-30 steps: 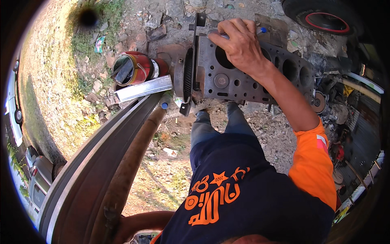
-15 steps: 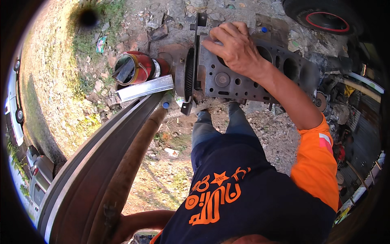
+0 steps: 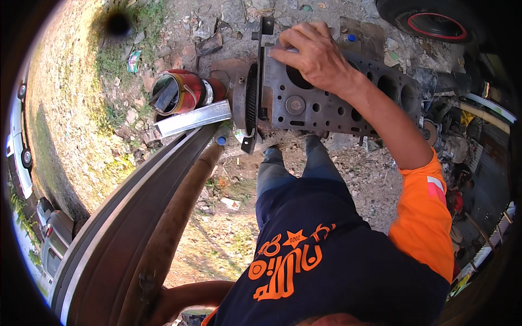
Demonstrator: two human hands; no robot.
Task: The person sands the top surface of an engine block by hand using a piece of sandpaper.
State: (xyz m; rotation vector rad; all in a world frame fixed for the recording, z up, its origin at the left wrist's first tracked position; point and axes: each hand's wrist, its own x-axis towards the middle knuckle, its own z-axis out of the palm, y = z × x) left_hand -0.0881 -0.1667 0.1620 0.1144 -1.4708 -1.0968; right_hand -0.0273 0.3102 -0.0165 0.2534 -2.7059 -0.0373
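My right hand [image 3: 310,57], fingers curled, is on the top left part of a grey engine block [image 3: 342,114] with round bores; what its fingertips hold is hidden. A toothed wheel and metal bracket [image 3: 250,98] sit at the block's left end. My left hand [image 3: 157,304] is low at the left beside a brown pole [image 3: 179,217], its fingers hidden. A long dark metal rail [image 3: 109,244] runs alongside the pole. A red bucket [image 3: 187,92] with dark contents stands left of the block, behind a shiny metal channel [image 3: 193,117].
A tyre with red rim [image 3: 429,19] lies at the top right, a bottle with blue cap [image 3: 222,136] beside the channel. Metal parts [image 3: 435,136] and corrugated sheet [image 3: 486,168] are on the right, parked cars [image 3: 54,233] at the far left, rubble ground [image 3: 353,163] below the block.
My right hand has shifted slightly toward the left on top of the block, with the forearm moving a little. My left arm has hardly moved.
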